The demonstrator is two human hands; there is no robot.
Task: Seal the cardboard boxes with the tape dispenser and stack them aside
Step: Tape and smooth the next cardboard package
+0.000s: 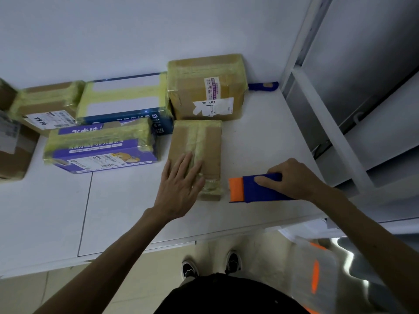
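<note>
A small brown cardboard box [209, 143] with a strip of yellowish tape along its top lies in the middle of the white table [113, 211]. My left hand [181, 184] rests flat on its near left part, fingers straight. Just right of the box, my right hand [292, 177] grips a blue tape dispenser [256, 190] with an orange front edge, held close to the box's near right corner.
Several taped boxes stand behind and to the left: a tall brown one [206, 87], a blue and white one [124, 100], a purple one [102, 146], and brown ones [45, 105] at far left. A blue tool [263, 86] lies by the wall. A metal cabinet [362, 87] stands at right.
</note>
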